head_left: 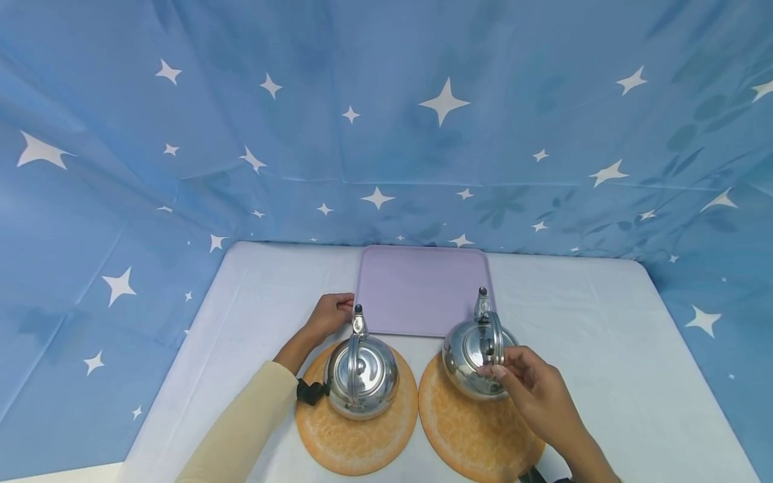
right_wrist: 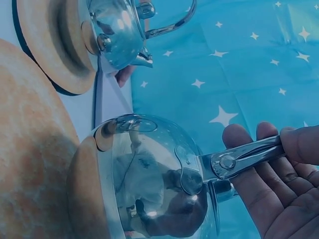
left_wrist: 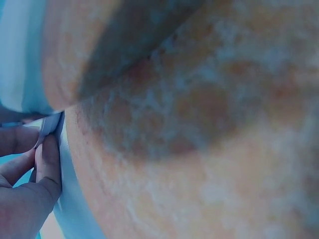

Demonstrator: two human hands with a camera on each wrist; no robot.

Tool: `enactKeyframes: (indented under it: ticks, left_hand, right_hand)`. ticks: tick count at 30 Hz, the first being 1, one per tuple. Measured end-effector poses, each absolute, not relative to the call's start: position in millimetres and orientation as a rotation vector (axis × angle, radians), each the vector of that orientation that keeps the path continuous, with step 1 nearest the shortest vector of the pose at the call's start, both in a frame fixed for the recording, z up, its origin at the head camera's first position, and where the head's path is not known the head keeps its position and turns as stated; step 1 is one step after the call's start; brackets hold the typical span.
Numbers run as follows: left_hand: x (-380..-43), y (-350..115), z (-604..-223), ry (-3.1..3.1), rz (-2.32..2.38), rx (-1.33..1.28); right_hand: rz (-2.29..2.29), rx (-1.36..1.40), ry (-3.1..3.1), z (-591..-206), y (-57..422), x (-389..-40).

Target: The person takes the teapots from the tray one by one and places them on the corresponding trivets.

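Note:
A shiny steel kettle [head_left: 476, 362] is at the right, over the far part of an orange round placemat [head_left: 483, 436]. My right hand [head_left: 534, 389] grips its handle [right_wrist: 249, 157], the thumb on one side and the fingers on the other. Whether the kettle's base touches the mat, I cannot tell. At the far side of the table lies a lilac tray [head_left: 425, 288]. My left hand [head_left: 329, 315] pinches its near left edge, as the left wrist view also shows. A second steel kettle [head_left: 374, 386] stands on the left round placemat [head_left: 356, 453], beside my left forearm.
Both kettle spouts point toward the tray. A white cloth covers the table [head_left: 580, 315]. Behind and at the sides hangs a blue curtain [head_left: 386, 147] with white stars. Dark wrist straps [head_left: 310, 392] show near the mats.

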State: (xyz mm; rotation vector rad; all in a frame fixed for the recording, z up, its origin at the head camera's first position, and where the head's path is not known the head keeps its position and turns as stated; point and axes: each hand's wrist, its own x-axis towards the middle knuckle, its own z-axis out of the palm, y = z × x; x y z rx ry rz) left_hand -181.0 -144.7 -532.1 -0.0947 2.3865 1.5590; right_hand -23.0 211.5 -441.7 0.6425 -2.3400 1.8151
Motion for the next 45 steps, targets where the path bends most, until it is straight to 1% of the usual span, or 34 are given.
enactKeyframes:
  ticks: [11, 20, 26, 32, 45]
  left_hand:
    - [-181.0, -143.8, -529.0, 2.399, 1.546, -0.092]
    - [-181.3, -144.5, -530.2, 2.387, 1.558, -0.101]
    - [-181.5, -144.1, -530.8, 2.392, 1.557, -0.103]
    - [-181.3, -144.0, -530.7, 2.392, 1.557, -0.130]
    - [-180.7, -143.3, -532.0, 2.399, 1.542, -0.137]
  right_hand:
    - [1.795, 0.593, -2.370, -444.1, 213.1, -10.9]
    - [1.733, 0.478, -2.465, -447.3, 214.0, 0.9]
    - [1.780, 0.459, -2.448, -451.3, 213.9, 5.5]
    - [1.854, 0.468, -2.448, -454.4, 214.4, 9.1]
    - [2.037, 0.624, -2.373, -463.5, 226.5, 13.2]
